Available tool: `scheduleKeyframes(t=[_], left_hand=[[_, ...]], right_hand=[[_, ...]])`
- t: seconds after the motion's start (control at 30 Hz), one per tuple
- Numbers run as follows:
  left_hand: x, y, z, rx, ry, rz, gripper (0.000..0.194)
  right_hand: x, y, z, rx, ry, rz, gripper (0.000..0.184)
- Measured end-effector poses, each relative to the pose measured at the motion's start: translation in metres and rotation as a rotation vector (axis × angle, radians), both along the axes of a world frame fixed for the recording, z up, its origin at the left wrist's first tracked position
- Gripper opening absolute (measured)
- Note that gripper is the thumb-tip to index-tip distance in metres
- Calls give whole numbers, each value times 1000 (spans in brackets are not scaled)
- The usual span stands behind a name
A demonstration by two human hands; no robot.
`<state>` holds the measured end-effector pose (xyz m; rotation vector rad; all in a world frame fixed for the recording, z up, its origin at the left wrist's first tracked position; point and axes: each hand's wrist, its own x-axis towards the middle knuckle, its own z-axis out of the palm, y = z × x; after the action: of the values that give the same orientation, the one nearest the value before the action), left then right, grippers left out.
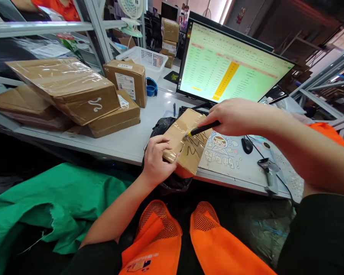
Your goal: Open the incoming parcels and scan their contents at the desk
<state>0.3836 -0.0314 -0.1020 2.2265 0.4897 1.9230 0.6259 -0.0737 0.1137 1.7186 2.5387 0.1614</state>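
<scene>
In my right hand (232,116) is a black and yellow box cutter (203,128), its tip against the taped top of a cardboard box (193,152). Dark handwriting marks the side of this box. My left hand (157,158) grips the box's near left edge, fingers bent over the cardboard. The box stands tilted at the front edge of the white desk (160,101), with a black plastic bag (163,125) around and under it.
Several taped cardboard boxes (74,88) are piled at the left. A monitor (232,65) stands behind the box, a white basket (149,57) at the back. To the right lie a mouse (247,145) and a barcode scanner (269,173) with a cable. Green cloth (60,198) hangs below left.
</scene>
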Motion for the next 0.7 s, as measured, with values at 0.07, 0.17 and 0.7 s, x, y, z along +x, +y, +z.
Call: scheduleKeyframes(t=[0.07, 0.17, 0.7], left_hand=[[1, -8, 3, 24, 20, -11, 35], [2, -17, 6, 42, 62, -19, 34], [-9, -15, 0, -21, 57, -74, 29]], right_hand=[[-7, 12, 8, -103, -134, -61, 42], [-23, 19, 18, -228, -307, -215, 40], [92, 16, 42, 64, -73, -405, 27]])
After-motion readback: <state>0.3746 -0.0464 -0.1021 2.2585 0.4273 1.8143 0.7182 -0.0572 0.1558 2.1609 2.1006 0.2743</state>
